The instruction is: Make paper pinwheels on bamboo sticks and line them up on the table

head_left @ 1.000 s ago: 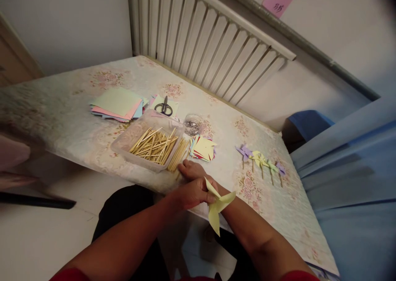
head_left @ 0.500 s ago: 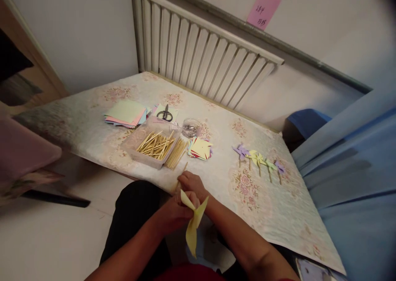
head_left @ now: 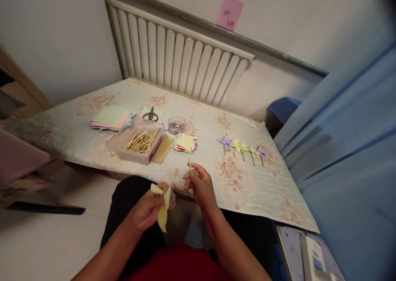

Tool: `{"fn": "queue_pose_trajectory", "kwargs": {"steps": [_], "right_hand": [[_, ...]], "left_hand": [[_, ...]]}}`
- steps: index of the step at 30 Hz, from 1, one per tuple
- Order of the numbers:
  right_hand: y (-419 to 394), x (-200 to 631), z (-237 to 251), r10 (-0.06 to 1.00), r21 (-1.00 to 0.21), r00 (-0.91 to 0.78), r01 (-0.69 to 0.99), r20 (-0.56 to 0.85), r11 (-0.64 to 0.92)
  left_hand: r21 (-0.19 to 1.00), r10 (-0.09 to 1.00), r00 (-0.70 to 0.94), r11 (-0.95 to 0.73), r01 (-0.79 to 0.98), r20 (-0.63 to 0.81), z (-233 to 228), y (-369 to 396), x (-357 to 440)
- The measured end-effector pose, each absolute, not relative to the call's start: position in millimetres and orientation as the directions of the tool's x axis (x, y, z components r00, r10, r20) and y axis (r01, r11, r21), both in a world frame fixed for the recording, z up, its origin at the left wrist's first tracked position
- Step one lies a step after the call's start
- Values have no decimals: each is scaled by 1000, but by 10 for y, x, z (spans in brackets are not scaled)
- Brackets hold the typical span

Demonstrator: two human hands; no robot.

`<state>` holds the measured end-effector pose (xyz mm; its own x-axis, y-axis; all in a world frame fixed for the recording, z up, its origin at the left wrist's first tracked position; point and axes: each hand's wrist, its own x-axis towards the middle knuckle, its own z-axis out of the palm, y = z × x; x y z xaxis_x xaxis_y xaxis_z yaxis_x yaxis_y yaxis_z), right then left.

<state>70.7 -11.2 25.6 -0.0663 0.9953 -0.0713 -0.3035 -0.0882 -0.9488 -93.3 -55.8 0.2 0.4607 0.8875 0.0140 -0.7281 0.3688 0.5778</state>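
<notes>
My left hand [head_left: 151, 207] is closed on a yellow paper pinwheel [head_left: 162, 216], its folded blades hanging down over my lap. Over the table's front edge, my right hand [head_left: 201, 184] pinches a thin wooden stick [head_left: 189, 165] that points upward. The two hands are apart. Beyond them lie a row of loose sticks [head_left: 163, 148] and a stack of small cut paper squares [head_left: 186, 143]. A clear plastic box [head_left: 136, 156] beside them holds many more sticks. Finished pinwheels in purple, yellow and green [head_left: 239, 146] lie in a row at the right.
Behind the box are a stack of coloured paper sheets [head_left: 109, 117], black scissors [head_left: 151, 115] and a clear dish [head_left: 176, 125] of small metal pieces. A radiator [head_left: 182, 62] stands along the wall. A blue curtain [head_left: 346, 149] hangs at the right.
My hands have separated: the right has moved up and right with the stick, while the left keeps the yellow pinwheel. The camera view has shifted somewhat.
</notes>
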Motion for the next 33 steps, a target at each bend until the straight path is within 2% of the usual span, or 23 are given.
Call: {"fn": "queue_pose_trajectory", "kwargs": {"steps": [3,7,12,21,33], "right_hand": [[-205,759,401,993,-903,-64,-415,-96,-114],[-279,818,528,996,-889,-19,-449,-88,-87],[-337,871,617,994,-891,11,-445,-108,-92],[-381,979,680,980,-910,120,-404,-158,-97],[-396,1013,637,972,-929,156,-352,-176,-111]], "left_hand": [[583,880,475,384,-716,4,52,-572,-877],[616,874,485,379,-691,6,114,-570,-828],[646,869,494,381,-661,-7,150,-574,-771],[634,851,524,419,-650,-26,179,-551,-663],[657,840,542,423,-624,-26,148,-577,-650]]}}
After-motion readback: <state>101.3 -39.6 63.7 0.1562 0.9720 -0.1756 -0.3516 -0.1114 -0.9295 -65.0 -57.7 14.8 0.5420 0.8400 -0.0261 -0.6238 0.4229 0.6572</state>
